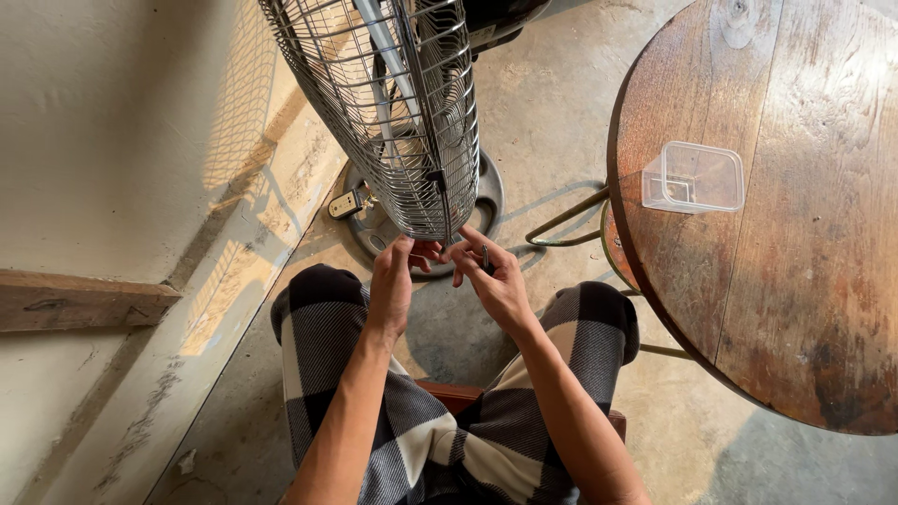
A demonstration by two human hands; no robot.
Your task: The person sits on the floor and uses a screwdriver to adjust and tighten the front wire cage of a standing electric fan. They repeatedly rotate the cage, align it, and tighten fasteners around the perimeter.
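Both your hands meet at the bottom rim of the wire fan guard (393,112).
Your left hand (393,281) grips the guard's lower edge; your right hand (496,281), close beside it, pinches a small dark tool (485,256). Right of you, a clear plastic container (694,178) sits on the round wooden table (795,309).

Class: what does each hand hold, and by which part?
Both the left hand and right hand grip the fan cage at its bottom rim.
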